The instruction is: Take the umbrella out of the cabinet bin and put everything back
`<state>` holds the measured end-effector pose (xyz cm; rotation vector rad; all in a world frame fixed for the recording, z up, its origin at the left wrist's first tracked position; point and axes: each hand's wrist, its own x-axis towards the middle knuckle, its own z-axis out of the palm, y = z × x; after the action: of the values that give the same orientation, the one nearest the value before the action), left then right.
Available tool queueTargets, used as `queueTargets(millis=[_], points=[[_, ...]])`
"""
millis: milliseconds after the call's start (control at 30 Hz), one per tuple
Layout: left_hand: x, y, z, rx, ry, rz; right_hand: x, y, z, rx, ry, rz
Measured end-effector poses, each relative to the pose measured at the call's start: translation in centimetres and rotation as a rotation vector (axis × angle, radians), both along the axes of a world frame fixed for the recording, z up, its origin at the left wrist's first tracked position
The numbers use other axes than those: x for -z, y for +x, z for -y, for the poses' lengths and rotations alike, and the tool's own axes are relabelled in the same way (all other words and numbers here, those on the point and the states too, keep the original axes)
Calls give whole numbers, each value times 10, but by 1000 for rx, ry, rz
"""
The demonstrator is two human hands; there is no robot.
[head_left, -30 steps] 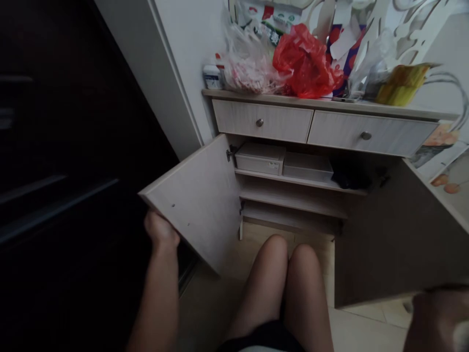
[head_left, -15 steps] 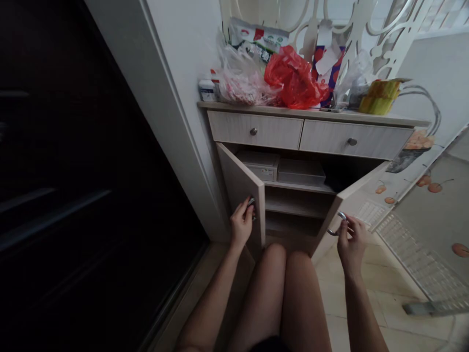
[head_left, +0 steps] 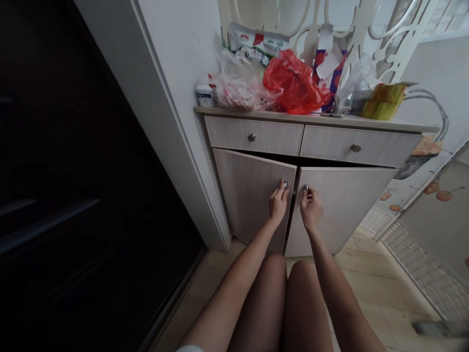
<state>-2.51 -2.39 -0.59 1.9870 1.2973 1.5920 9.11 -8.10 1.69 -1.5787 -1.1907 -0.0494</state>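
Two pale wood doors front a low cabinet, the left door (head_left: 249,190) and the right door (head_left: 344,210), both slightly ajar with a dark gap along their tops. My left hand (head_left: 278,203) has its fingers closed on the metal handle (head_left: 285,185) near the left door's inner edge. Close beside it, my right hand (head_left: 310,205) grips the handle (head_left: 306,187) of the right door. The cabinet's inside is hidden behind the doors.
Above the doors are two drawers (head_left: 267,142) with round knobs. On the cabinet top (head_left: 278,116) lie a red plastic bag (head_left: 293,85), clear bags, a patterned box, a white container (head_left: 205,94) and a yellow package (head_left: 384,101). My knees are just below the doors.
Both doors have swung inward from wide open to nearly closed. My hands have moved towards each other with the handles, and the shelves and boxes inside are now out of sight.
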Motion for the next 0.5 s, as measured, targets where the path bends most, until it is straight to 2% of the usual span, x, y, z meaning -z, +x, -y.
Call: queueTargets(millis=[300,500], points=[[2,16,-35,-15,15,-79,4,-2,-43,52,-25,85],[-1,12,-48,24,-72,-234,-1,-3,-55,80,-63,129]])
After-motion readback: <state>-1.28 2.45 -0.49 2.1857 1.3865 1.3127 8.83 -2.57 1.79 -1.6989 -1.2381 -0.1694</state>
